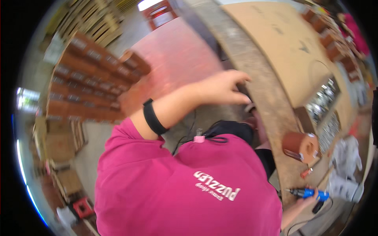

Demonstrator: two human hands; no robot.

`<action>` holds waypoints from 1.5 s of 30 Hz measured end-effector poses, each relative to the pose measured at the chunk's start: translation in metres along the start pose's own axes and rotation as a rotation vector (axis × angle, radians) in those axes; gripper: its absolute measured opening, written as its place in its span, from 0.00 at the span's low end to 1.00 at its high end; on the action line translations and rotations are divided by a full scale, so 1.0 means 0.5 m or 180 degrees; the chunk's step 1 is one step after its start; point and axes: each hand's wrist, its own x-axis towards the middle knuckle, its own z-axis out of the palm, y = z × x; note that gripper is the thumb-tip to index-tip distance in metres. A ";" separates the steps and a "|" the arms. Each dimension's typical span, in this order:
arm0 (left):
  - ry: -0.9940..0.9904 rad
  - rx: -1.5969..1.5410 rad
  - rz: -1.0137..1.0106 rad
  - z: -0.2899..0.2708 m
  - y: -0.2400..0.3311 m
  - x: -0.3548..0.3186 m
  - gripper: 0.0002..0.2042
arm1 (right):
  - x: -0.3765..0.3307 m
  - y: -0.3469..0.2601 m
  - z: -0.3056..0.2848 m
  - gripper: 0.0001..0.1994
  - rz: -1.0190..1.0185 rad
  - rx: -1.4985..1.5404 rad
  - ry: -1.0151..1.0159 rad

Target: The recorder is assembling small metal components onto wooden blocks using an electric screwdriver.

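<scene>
Cylinder (pixel 296 146) (on bench (pixel 263 82)) between tray (pixel 304 120) and screwdriver (pixel 305 193)

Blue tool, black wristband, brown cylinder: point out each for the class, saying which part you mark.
Blue tool (pixel 307 193), head view: on its blue body.
Black wristband (pixel 153 118), head view: middle of the band.
Brown cylinder (pixel 293 145), head view: its curved side.

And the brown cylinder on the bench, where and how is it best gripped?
Probably around the curved wall of the brown cylinder, coming from the edge of the bench with the open left hand: that wall is exposed there, while metal parts lie beyond it and the right hand holds the blue driver.
</scene>
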 end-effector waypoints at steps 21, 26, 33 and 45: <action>-0.1963 -0.2862 -0.2372 0.223 -0.208 -0.628 0.20 | -0.198 0.196 0.367 0.11 0.1976 -0.1446 -0.2033; -0.1481 -0.1433 -0.1943 0.145 -0.136 -0.559 0.22 | -0.297 0.307 0.541 0.11 0.2675 -0.1549 -0.2678; -0.1198 -0.0998 -0.1518 0.165 -0.126 -0.571 0.16 | -0.330 0.349 0.608 0.12 0.2982 -0.1596 -0.2929; 0.0173 -0.2107 -0.2459 0.217 -0.090 -0.600 0.05 | -0.328 0.359 0.636 0.13 0.3123 -0.1804 -0.3115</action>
